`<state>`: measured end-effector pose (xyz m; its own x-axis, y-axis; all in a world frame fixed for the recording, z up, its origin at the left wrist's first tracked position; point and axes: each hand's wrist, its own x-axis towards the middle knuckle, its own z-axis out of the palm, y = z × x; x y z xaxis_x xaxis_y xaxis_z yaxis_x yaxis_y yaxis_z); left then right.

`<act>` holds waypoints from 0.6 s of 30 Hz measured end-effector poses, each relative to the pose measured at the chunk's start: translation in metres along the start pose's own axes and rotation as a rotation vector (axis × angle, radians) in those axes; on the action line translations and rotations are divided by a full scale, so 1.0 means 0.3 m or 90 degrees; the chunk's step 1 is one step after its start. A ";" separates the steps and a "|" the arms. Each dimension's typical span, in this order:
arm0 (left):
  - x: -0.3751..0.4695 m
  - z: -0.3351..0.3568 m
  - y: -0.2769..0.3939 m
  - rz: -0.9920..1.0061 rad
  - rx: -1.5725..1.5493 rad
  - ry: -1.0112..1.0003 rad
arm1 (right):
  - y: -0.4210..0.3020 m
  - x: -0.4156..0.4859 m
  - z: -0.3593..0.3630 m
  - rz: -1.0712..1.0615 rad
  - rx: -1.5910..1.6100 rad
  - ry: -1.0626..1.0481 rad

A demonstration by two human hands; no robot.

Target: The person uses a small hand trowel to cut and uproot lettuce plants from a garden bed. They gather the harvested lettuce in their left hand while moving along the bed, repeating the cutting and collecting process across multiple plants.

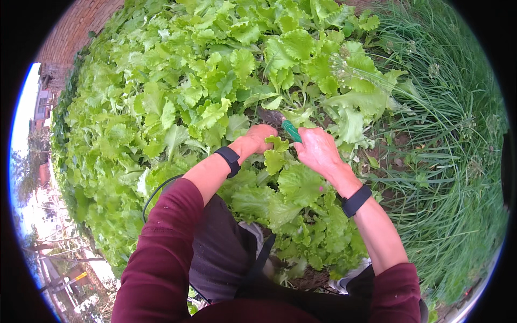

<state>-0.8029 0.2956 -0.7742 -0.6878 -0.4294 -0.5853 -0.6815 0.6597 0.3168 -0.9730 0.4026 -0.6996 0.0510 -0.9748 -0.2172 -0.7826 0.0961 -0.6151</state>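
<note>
My right hand (320,150) is closed around the green handle of a small trowel (291,130). Its dark, soil-coated blade (270,116) points away and to the left, down among the lettuce plants. Just left of the handle, my left hand (259,138) reaches low between the leaves with its fingers curled downward. Those fingertips are mostly hidden, so whether they grip a stem cannot be made out. A curly lettuce leaf (275,156) stands up between my two hands, against the left fingers.
Dense light-green lettuce (161,109) spreads ahead and to the left. Long, grass-like green plants (444,161) lean over on the right, with bare soil (387,153) showing beside them. A brick wall (76,32) rises at far left. More lettuce (299,185) grows close before my legs.
</note>
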 end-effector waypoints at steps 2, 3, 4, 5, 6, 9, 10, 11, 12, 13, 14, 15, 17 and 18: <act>-0.002 -0.126 -0.003 -0.054 -0.036 -0.042 | -0.018 0.041 0.016 -0.007 -0.028 0.014; -0.008 -0.182 -0.006 -0.073 -0.057 -0.063 | -0.024 0.064 0.020 -0.011 -0.044 0.017; -0.024 -0.223 -0.014 -0.114 0.006 -0.026 | -0.028 0.088 0.022 -0.018 -0.065 0.050; -0.028 -0.248 -0.016 -0.154 0.076 0.028 | -0.026 0.111 0.021 -0.001 -0.061 0.082; -0.020 -0.247 -0.005 -0.208 0.181 0.028 | -0.022 0.130 0.018 0.021 -0.061 0.105; -0.006 -0.192 -0.011 -0.091 0.355 0.055 | -0.001 0.147 0.008 0.055 -0.067 0.174; 0.004 -0.181 -0.035 -0.033 0.404 0.029 | 0.005 0.142 0.006 0.068 -0.064 0.189; 0.014 -0.169 -0.059 -0.035 0.437 0.002 | 0.009 0.133 0.006 0.082 -0.060 0.203; 0.021 -0.159 -0.087 -0.038 0.470 -0.027 | 0.008 0.122 0.010 0.091 -0.061 0.189; 0.024 -0.156 -0.117 -0.041 0.503 -0.055 | 0.002 0.109 0.016 0.107 -0.051 0.184; -0.001 -0.154 -0.158 -0.108 0.465 0.049 | -0.005 0.099 0.024 0.123 -0.038 0.181; -0.009 -0.170 -0.198 -0.156 0.433 0.005 | -0.017 0.091 0.035 0.140 -0.024 0.178; -0.048 -0.180 -0.258 -0.172 0.448 -0.049 | -0.044 0.073 0.063 0.103 -0.034 0.183; -0.068 -0.179 -0.278 -0.189 0.440 -0.055 | -0.056 0.068 0.077 0.094 -0.030 0.173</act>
<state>-0.7454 0.2162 -0.7486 -0.4585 -0.6179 -0.6387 -0.5034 0.7729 -0.3864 -0.9446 0.3859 -0.7114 -0.2280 -0.9697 -0.0876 -0.7972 0.2376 -0.5551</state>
